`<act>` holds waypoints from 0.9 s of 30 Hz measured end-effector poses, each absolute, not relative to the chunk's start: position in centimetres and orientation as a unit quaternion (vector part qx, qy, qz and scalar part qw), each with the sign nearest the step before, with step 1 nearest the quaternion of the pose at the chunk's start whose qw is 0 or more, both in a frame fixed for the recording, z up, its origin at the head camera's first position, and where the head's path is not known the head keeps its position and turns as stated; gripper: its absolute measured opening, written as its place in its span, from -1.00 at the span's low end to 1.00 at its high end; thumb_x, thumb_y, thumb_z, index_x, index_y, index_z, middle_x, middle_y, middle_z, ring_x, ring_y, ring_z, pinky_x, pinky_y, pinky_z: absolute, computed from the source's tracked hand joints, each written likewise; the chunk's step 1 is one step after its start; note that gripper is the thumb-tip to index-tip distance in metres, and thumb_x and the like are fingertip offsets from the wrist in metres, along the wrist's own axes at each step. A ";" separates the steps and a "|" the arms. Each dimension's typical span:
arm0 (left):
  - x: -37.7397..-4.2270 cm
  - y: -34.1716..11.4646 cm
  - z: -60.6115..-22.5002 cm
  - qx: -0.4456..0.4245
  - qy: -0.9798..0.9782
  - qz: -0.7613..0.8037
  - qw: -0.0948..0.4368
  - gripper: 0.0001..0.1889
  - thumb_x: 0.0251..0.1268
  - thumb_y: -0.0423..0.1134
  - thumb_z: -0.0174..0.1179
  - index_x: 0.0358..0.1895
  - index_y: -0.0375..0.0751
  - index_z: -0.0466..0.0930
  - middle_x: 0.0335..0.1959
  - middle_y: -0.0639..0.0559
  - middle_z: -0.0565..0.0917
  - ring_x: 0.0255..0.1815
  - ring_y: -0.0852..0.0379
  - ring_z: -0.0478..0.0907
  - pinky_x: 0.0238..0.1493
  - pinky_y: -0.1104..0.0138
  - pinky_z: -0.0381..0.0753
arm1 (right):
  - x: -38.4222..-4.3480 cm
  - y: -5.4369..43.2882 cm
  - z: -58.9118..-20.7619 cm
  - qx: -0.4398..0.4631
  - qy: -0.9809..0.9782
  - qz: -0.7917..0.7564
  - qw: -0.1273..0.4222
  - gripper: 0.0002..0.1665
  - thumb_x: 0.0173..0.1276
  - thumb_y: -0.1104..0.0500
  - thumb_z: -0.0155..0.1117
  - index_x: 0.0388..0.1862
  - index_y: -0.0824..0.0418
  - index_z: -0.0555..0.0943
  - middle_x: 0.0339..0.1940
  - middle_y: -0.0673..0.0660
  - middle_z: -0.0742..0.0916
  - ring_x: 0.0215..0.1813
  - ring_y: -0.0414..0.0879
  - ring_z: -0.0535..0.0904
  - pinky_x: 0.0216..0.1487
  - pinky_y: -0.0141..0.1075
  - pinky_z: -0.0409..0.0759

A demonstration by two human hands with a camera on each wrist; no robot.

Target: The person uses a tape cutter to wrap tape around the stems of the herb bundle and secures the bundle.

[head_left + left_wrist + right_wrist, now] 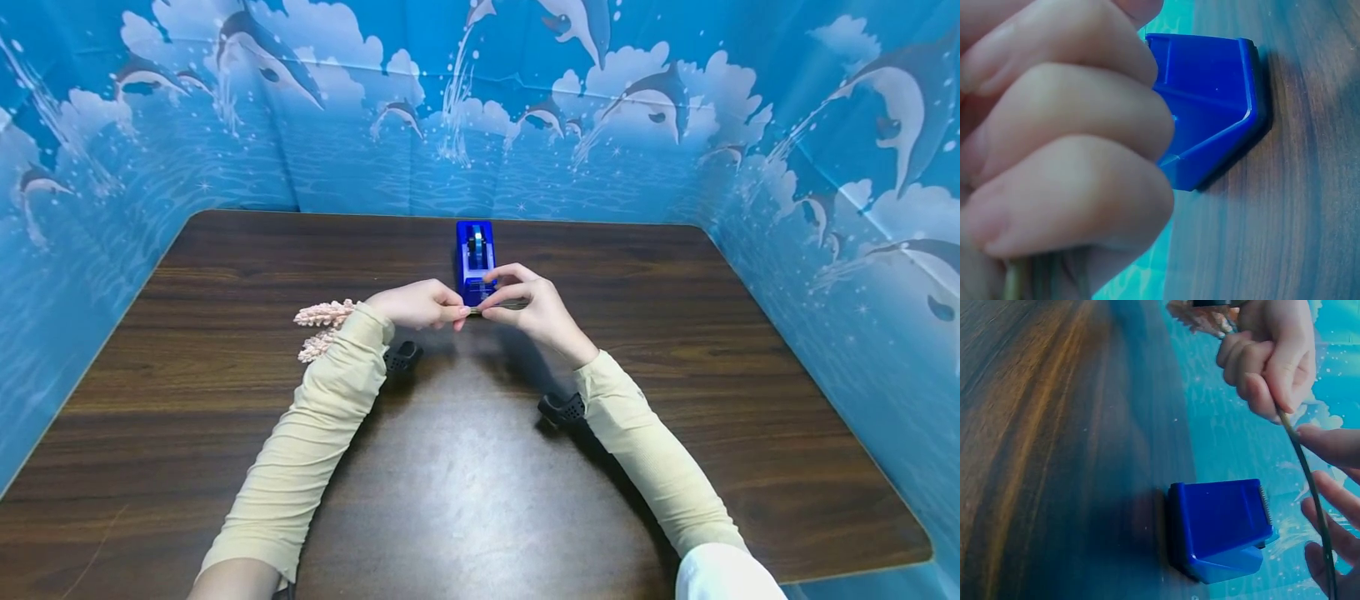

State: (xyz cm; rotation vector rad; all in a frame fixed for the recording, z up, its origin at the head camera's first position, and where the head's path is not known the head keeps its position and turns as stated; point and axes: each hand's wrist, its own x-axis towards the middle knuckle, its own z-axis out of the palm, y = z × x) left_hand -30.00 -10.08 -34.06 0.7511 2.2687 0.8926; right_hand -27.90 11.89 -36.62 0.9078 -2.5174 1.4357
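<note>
Two pale pink flower sprigs [324, 314] stick out to the left beneath the left forearm, their heads blurred at the top of the right wrist view. My left hand [425, 304] grips their thin green stems [1305, 464], fingers curled round them and thumb pressed on top. On the other side, my right hand [531, 307] pinches the stems close to the left fingertips, its remaining fingers spread. Both hands are just in front of a blue tape dispenser [475, 250], whose toothed cutting edge [1265, 506] shows in the right wrist view.
The dark wooden table [225, 400] carries the dispenser near its back edge. Black perforated straps [562, 408] sit at both wrists, low over the tabletop. A blue dolphin-print curtain [480, 167] hangs around the back and sides.
</note>
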 end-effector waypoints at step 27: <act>-30.2 -10.3 -34.2 0.299 0.823 0.334 0.349 -0.63 0.55 -0.17 -0.13 -0.21 -0.45 0.54 -0.77 0.20 0.18 -0.76 0.31 0.05 -0.68 0.46 0.05 | -27.7 12.2 -36.7 0.367 -0.881 0.285 0.094 -0.79 0.31 0.10 0.34 -0.15 0.16 0.75 -0.12 0.07 0.74 -0.18 -0.12 0.65 -0.16 -0.20 0.61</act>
